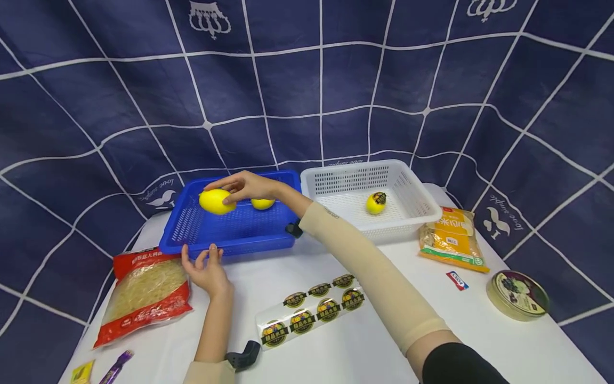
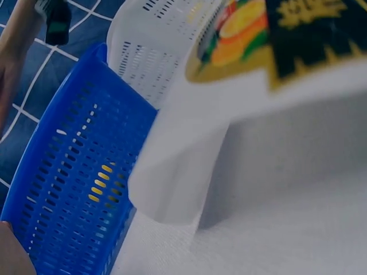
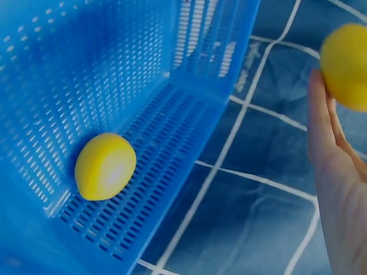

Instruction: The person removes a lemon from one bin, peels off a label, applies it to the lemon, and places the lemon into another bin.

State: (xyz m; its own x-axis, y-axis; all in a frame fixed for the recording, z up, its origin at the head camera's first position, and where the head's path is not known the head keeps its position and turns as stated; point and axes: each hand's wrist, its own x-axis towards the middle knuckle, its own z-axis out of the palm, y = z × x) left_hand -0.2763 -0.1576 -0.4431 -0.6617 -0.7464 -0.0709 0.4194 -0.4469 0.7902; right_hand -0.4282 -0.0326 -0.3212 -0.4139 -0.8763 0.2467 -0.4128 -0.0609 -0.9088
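Two lemons: held lemon [image 1: 217, 201] above blue basket [image 1: 230, 234], second lemon [image 1: 263, 203] inside.

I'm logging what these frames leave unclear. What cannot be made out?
- Left wrist view: sticker sheet blurred, print unreadable.
- Head view: second lemon partly hidden by right hand.
- Right wrist view: held lemon cut off by the edge.
- Head view: tin label too small.

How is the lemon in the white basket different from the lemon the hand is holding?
The lemon in the white basket wears a dark round sticker on top; the held lemon shows none. The first sits alone on the floor of the white basket, untouched; the second is gripped by the right hand over the blue basket. The held one also looks bigger, though it is nearer the camera. Both are bright yellow.
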